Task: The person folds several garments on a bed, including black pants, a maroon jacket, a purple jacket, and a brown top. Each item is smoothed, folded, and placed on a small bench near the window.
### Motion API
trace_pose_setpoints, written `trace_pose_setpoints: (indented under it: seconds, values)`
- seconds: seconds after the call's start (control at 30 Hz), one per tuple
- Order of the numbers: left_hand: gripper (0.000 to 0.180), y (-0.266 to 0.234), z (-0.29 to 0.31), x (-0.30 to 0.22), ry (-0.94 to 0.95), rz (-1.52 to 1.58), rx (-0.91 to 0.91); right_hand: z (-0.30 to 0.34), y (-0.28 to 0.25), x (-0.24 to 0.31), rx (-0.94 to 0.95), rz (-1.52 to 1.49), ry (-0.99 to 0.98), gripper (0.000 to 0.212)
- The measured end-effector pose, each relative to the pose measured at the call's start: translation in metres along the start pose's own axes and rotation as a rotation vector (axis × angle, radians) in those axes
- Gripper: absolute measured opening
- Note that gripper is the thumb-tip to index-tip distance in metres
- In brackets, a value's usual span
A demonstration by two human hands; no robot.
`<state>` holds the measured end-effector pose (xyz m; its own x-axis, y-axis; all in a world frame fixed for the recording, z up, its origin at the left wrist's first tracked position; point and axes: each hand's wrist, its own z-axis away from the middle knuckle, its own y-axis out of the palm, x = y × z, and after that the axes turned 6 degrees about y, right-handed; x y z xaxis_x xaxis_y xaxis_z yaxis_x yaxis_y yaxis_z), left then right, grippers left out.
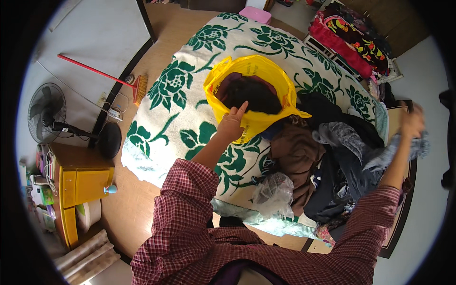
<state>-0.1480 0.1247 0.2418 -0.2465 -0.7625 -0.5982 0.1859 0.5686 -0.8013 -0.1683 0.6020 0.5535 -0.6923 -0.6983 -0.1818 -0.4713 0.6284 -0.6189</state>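
Note:
A yellow plastic bag (280,78) stands open on the bed, with dark clothes (251,95) inside. At its near rim is my left hand (231,124), index finger stretched over the dark clothes and the other fingers curled at the bag's edge. Far to the right, my right hand (412,122) is raised and smeared by motion, closed on a grey patterned garment (394,154) that hangs beneath it. Between the hands lies a heap of clothes, with a brown garment (297,152), black clothing (327,190) and a grey mottled cloth (342,135).
A white blanket (190,114) with green flowers covers the bed. Near its front edge lies a clear plastic bag (274,194). To the left are a fan (47,114), a red-handled broom (137,88) and a wooden cabinet (85,180). Folded bedding (351,42) sits at the far right.

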Motion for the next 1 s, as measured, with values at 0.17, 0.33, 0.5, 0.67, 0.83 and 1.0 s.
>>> trace_pose_setpoints:
  seconds: [0.17,0.33,0.5,0.67,0.83,1.0]
  values:
    - [0.004,0.020,0.010,0.007,0.166,0.070,-0.080,0.190,0.027,0.237,1.099,-1.255,-0.625,0.024]
    - [0.007,0.038,0.041,0.014,0.215,0.111,-0.072,0.333,0.017,0.376,1.331,-0.581,-0.718,0.054]
    - [0.023,0.041,0.049,0.016,0.202,0.253,-0.043,0.404,0.010,0.407,1.171,-0.223,-0.502,0.090]
    - [0.044,0.022,0.055,0.018,0.195,0.384,-0.039,0.354,0.051,0.369,1.194,-0.704,-0.392,0.046]
    - [0.058,-0.006,0.058,0.010,0.173,0.416,-0.212,0.245,0.036,0.296,1.314,-1.642,0.490,0.033]
    - [0.070,-0.050,0.057,-0.012,-0.219,1.394,0.008,0.175,-0.040,0.207,1.547,-2.352,0.757,0.035]
